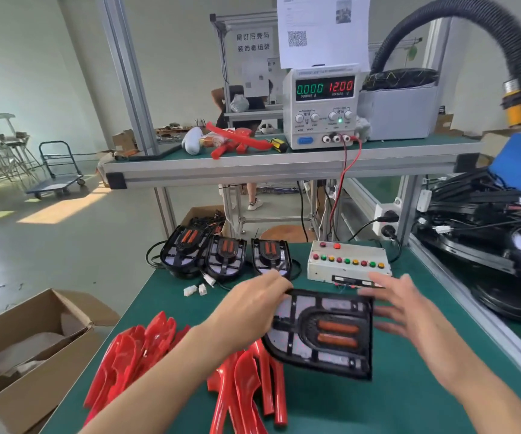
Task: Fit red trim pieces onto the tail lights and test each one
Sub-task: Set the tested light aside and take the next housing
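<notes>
Right hand [409,311]: motion-blurred at three o'clock, grip on tail light [325,333] unreadable.
Red trim pieces [246,389]: at six o'clock, ends cut by the bottom edge.
Cardboard box [30,355]: clipped at eight o'clock.
Posted sheet [323,29]: print too small.

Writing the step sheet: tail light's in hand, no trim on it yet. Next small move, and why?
Probably the right hand, open beside the tail light, reaches for a piece from the red trim pile below it. The left hand already grips the light's left edge, and no red trim is fitted on it yet.
</notes>
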### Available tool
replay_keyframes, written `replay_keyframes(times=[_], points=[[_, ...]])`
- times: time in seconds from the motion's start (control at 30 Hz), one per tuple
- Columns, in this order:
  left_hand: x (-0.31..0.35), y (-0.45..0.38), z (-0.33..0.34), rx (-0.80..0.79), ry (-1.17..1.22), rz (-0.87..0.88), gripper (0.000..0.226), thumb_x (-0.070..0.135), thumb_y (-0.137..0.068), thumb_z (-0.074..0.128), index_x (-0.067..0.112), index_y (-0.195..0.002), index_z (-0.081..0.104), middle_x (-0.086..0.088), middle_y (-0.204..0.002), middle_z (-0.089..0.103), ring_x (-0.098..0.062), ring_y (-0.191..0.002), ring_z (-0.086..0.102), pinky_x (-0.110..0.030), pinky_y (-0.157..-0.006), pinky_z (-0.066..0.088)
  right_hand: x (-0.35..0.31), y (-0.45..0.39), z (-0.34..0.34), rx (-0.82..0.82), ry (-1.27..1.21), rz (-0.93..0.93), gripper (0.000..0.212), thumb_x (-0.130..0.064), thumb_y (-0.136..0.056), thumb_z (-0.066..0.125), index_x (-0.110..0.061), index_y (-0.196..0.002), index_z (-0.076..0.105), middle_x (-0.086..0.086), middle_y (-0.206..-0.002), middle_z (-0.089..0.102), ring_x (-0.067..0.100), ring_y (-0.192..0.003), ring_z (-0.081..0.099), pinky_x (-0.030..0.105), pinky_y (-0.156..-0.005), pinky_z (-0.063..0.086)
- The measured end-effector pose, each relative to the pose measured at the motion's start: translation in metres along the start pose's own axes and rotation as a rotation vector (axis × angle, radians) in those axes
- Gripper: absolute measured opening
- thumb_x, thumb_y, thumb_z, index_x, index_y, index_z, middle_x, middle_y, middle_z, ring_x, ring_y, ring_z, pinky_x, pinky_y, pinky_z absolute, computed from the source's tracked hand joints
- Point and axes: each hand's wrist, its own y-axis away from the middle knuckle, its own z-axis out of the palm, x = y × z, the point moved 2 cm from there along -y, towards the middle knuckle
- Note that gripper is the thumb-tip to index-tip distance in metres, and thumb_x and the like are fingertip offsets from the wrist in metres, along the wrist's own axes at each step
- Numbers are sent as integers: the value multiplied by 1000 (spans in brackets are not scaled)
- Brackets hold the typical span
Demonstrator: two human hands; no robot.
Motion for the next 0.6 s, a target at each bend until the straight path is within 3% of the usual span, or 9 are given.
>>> replay_keyframes(times=[0.07, 0.13, 0.2, 0.27, 0.33, 0.47, 0.53, 0.6], points=[[9, -3, 9, -34, -36, 92, 19, 13, -104, 49, 4, -114, 62, -10, -102, 57, -31, -90, 58, -40, -76, 47, -9, 5, -5, -159, 302, 48, 58, -78, -82, 38, -50, -129, 58, -28, -121, 69, -5, -111, 64, 35, -100, 49], [16, -8, 16, -60, -53, 170, 17, 6, -102, 51, 4, -114, 62, -10, -100, 56, -30, -88, 56, -40, -74, 48, -9, 10, -5, -218, 568, 66, 60, -83, -78, 40, -57, -131, 51, -39, -124, 59, -14, -109, 57, 21, -99, 45], [22, -14, 22, -81, -64, 240, 19, 2, -101, 50, 5, -114, 62, -9, -100, 57, -28, -87, 55, -41, -76, 49, -2, 18, -1, -243, 772, 67, 61, -82, -80, 39, -56, -135, 45, -36, -127, 54, -12, -107, 55, 18, -96, 42], [27, -19, 26, -75, -62, 296, 21, 2, -101, 49, 5, -115, 64, -10, -101, 59, -29, -88, 56, -41, -78, 50, 11, 28, 6, -251, 871, 46, 42, -68, -96, 40, -50, -131, 53, -30, -123, 62, -8, -109, 58, 21, -98, 44], [32, -23, 27, -68, -23, 323, 19, 7, -102, 52, 3, -111, 67, -13, -99, 61, -32, -87, 59, -44, -76, 51, 26, 40, 12, -175, 851, 23, 24, -51, -104, 42, -42, -113, 62, -25, -103, 69, -7, -97, 61, 20, -89, 47], [32, -20, 20, -30, 110, 189, 23, 22, -102, 60, 2, -104, 72, -12, -95, 65, -30, -89, 63, -40, -80, 52, 55, 63, 22, 66, 626, 93, 25, -36, -104, 49, -30, -82, 59, -21, -74, 67, -1, -73, 59, 18, -71, 44], [19, -9, 13, 78, 190, 0, 21, 25, -101, 61, 7, -96, 72, -2, -88, 66, -21, -85, 61, -35, -78, 49, 69, 72, 26, 148, 505, 193, 25, -31, -104, 52, -25, -82, 63, -7, -71, 68, 6, -73, 61, 28, -76, 49], [0, 11, 8, 176, 228, -209, 21, 23, -98, 64, 11, -83, 67, 8, -74, 59, -14, -73, 55, -33, -71, 45, 78, 80, 29, 199, 425, 280, 24, -28, -104, 54, -19, -86, 69, 2, -79, 73, 24, -84, 66, 39, -84, 54]])
